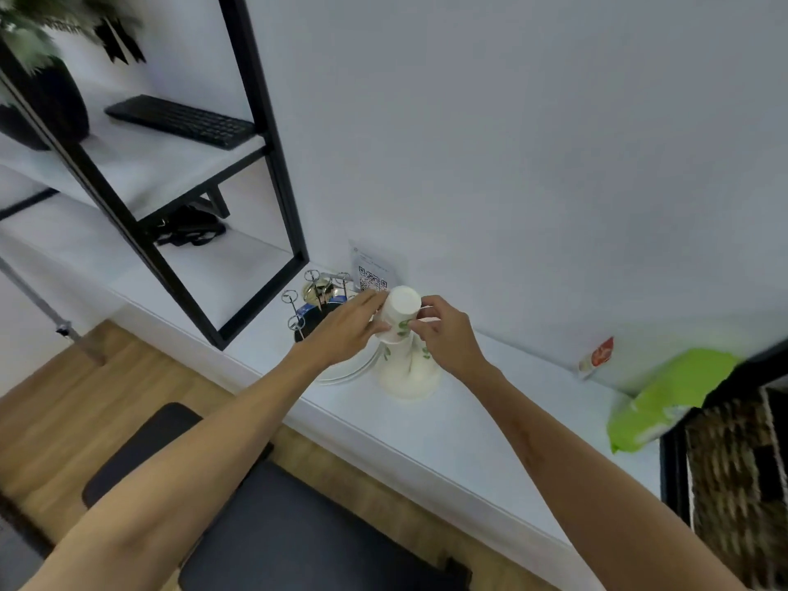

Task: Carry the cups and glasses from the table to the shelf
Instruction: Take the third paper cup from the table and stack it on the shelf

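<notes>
Presently, step: lifting top paper cup off inverted cup stack on table.
Hands: left hand and right hand both pinched it.
Next: carry to shelf, likely.

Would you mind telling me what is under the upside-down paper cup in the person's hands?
Below the paper cup stands a stack of cups, upside down on the white table; whether they touch is unclear.
</notes>
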